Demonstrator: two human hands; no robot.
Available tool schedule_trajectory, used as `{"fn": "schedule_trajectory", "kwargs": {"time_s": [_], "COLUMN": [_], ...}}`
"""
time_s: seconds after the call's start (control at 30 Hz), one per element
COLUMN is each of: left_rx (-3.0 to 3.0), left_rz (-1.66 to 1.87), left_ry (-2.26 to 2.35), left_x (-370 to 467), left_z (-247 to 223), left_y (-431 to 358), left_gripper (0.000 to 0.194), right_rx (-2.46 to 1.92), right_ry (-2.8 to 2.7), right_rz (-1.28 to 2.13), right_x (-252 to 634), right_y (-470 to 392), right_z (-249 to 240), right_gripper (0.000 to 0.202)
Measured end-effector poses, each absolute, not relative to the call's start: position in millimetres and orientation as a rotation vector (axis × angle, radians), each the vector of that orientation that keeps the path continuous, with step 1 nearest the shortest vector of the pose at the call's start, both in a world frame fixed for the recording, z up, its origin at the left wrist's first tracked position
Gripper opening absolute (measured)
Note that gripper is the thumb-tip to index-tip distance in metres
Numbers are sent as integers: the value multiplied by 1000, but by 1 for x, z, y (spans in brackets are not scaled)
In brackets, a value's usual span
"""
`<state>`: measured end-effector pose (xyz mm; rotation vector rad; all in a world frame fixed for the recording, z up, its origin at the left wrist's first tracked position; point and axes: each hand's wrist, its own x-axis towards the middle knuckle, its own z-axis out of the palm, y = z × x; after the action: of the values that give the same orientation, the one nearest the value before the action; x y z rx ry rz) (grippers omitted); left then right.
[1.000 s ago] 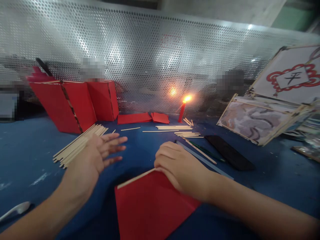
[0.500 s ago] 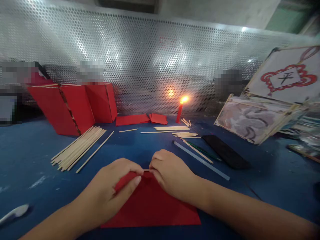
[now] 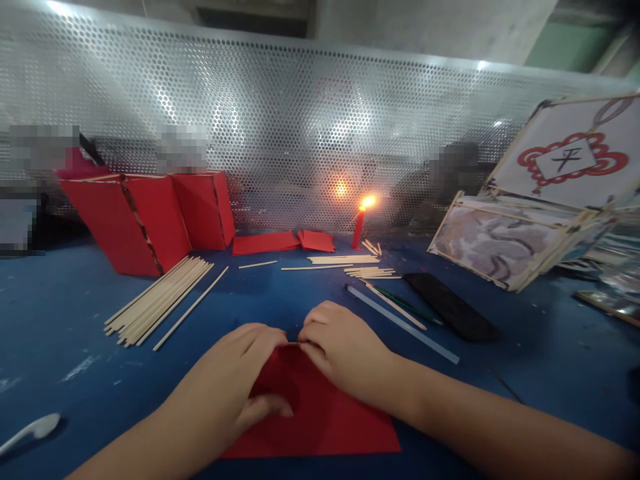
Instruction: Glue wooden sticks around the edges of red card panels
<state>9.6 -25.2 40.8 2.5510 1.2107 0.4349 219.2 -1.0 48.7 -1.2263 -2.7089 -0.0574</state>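
Note:
A red sheet of paper [image 3: 320,427] lies on the blue table in front of me. At its far edge a short length of thin pale stick [image 3: 293,343] shows between my hands. My left hand [image 3: 245,380] has its fingers bent over that edge, while its thumb is spread lower, over the paper's face. My right hand [image 3: 345,347] is closed at the same edge, pinching paper and stick together; its fingertips are partly hidden.
A bundle of wooden sticks [image 3: 160,303] lies left, before red box-shaped panels [image 3: 145,220]. A lit red candle [image 3: 359,228] stands behind short sticks [image 3: 345,259]. To the right are a translucent glue stick [image 3: 405,325], a black phone-like slab [image 3: 450,307] and a decorated paper lantern [image 3: 505,233].
My left thumb has moved away from the paper's far edge, and the part it held folded up is lowered. My right hand stays almost in place.

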Motion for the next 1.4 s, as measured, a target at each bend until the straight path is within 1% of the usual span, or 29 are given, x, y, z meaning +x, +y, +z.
{"fn": "schedule_trajectory", "kwargs": {"time_s": [0.07, 0.2, 0.4, 0.67, 0.7, 0.8, 0.97, 1.03, 1.07, 1.13, 1.17, 1.2, 1.23, 1.3, 1.4], "left_rx": [2529, 2554, 2580, 2558, 2566, 2621, 2756, 2821, 2853, 2906, 2923, 2935, 2945, 2955, 2959], "left_rz": [386, 331, 285, 237, 238, 260, 395, 465, 495, 553, 575, 594, 620, 655, 681], "left_ry": [1236, 1260, 1283, 1286, 1281, 1251, 1179, 1159, 1152, 1138, 1131, 1119, 1103, 1074, 1046], "left_x": [10, 12, 12, 13, 13, 12, 7, 5, 5, 4, 4, 5, 6, 8, 10], "left_z": [40, 40, 42, 44, 44, 42, 36, 34, 34, 35, 36, 37, 38, 41, 43], "left_y": [-24, -23, -24, -25, -25, -26, -29, -29, -29, -30, -30, -30, -30, -31, -30], "left_gripper": [51, 45, 46, 44, 44, 43, 38, 38, 38, 37, 36, 34, 34, 33, 30], "right_rx": [-1225, -1204, -1224, -1210, -1213, -1282, -1380, -1382, -1368, -1338, -1335, -1359, -1408, -1541, -1623], "right_ry": [-2717, -2755, -2681, -2597, -2567, -2458, -2397, -2390, -2375, -2299, -2250, -2209, -2191, -2266, -2417], "right_rz": [-58, -90, -52, 68, 90, 100, 28, 74, 105, 126, 108, 59, -6, -178, -277], "right_x": [219, 218, 220, 227, 228, 229, 230, 234, 237, 248, 255, 262, 268, 278, 280], "right_y": [-1, -2, -1, -1, -1, 0, 2, 6, 9, 19, 26, 34, 43, 64, 95], "right_z": [50, 53, 51, 53, 54, 61, 66, 68, 71, 80, 86, 92, 97, 105, 104], "right_gripper": [17, 15, 12, 17, 16, 5, 36, 42, 37, 12, 10, 20, 22, 23, 21]}}
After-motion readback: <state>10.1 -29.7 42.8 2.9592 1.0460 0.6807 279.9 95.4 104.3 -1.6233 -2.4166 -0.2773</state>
